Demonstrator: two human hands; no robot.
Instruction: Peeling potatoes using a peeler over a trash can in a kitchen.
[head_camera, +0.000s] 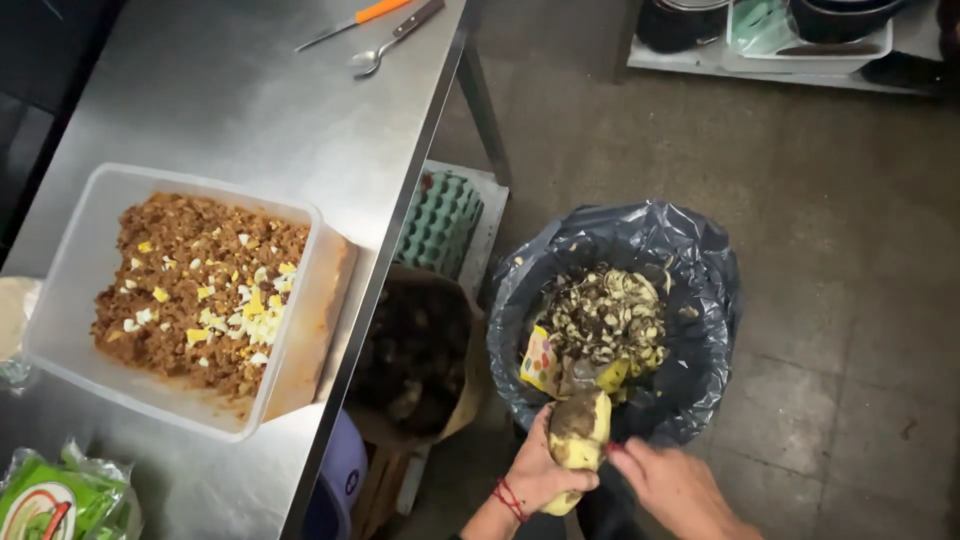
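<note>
My left hand (535, 470), with a red thread at the wrist, grips a yellow plantain (578, 432) with dark patches on its skin. It is held over the near edge of a bin lined with a dark plastic bag (690, 340). My right hand (670, 482) is beside the plantain's lower part, fingertips touching it; I cannot tell if it holds anything. Inside the bin lie peelings and scraps (605, 320) with a bit of yellow packaging.
A steel table (250, 110) on the left carries a plastic tub of brown minced filling topped with chopped egg (195, 290), a knife with an orange handle (355, 20), a spoon (385, 45) and a green packet (55, 500). An egg tray (440, 220) and a brown sack (415, 350) sit under it.
</note>
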